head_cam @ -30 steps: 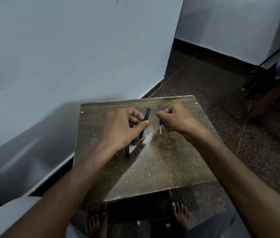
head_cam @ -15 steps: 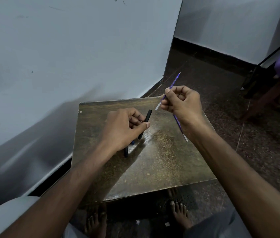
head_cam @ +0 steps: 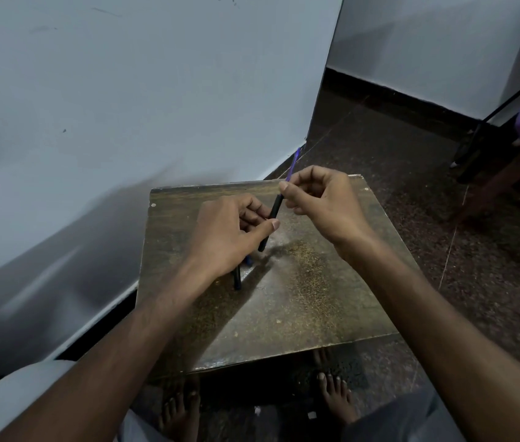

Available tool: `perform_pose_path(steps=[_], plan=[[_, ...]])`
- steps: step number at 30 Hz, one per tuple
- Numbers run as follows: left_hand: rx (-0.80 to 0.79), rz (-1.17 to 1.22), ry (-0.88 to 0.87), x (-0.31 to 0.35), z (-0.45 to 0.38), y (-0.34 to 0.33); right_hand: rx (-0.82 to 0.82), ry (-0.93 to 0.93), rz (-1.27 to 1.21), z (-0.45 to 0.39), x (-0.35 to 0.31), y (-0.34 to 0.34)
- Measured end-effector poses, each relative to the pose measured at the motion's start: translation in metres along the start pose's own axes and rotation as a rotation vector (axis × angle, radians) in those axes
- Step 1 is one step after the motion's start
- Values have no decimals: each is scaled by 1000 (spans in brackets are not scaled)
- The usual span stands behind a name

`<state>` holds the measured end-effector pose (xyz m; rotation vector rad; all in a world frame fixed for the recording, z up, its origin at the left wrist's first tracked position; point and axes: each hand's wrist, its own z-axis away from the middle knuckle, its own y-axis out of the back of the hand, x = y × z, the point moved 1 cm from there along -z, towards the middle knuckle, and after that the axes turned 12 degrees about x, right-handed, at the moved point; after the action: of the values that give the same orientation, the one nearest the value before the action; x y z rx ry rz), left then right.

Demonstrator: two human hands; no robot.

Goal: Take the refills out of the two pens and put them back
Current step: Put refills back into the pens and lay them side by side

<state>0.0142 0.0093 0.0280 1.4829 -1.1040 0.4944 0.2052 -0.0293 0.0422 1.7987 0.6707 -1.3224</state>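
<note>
Pens sit over the middle of the small table [head_cam: 300, 307]: I see my left hand [head_cam: 226, 234] closed around a black barrel [head_cam: 269, 223] tilting toward one o'clock, a second barrel [head_cam: 237, 280] poking out below it. My right hand [head_cam: 322, 202] pinches the purple refill [head_cam: 293, 162] at the barrel's mouth. It looks light, thin and bendy; I'd grip close to the opening.

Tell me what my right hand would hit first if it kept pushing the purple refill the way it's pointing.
Probably the black pen tube in your left hand. The right hand lines the refill up with its open top, though depth is unclear.
</note>
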Motion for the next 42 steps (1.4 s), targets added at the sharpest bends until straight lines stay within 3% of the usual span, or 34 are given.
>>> perform_pose_path(steps=[5, 10, 19, 26, 32, 35, 42], plan=[[132, -42, 13, -3, -8, 13, -67, 111, 247, 6, 1, -8], [255, -60, 33, -4, -13, 24, -320, 279, 591, 25, 5, -27], [275, -91, 57, -5, -14, 25, -339, 186, 728, 32, 9, -37], [235, -73, 54, -7, -15, 23, -219, 200, 693, 35, 11, -40], [220, -54, 23, -11, -14, 20, -350, 146, 781, 30, 10, -31], [184, -51, 9, -12, -15, 16, -307, 74, 604, 21, 7, -12], [4, -105, -110, -8, -6, 4, 53, -91, -141, -1, 3, 13]])
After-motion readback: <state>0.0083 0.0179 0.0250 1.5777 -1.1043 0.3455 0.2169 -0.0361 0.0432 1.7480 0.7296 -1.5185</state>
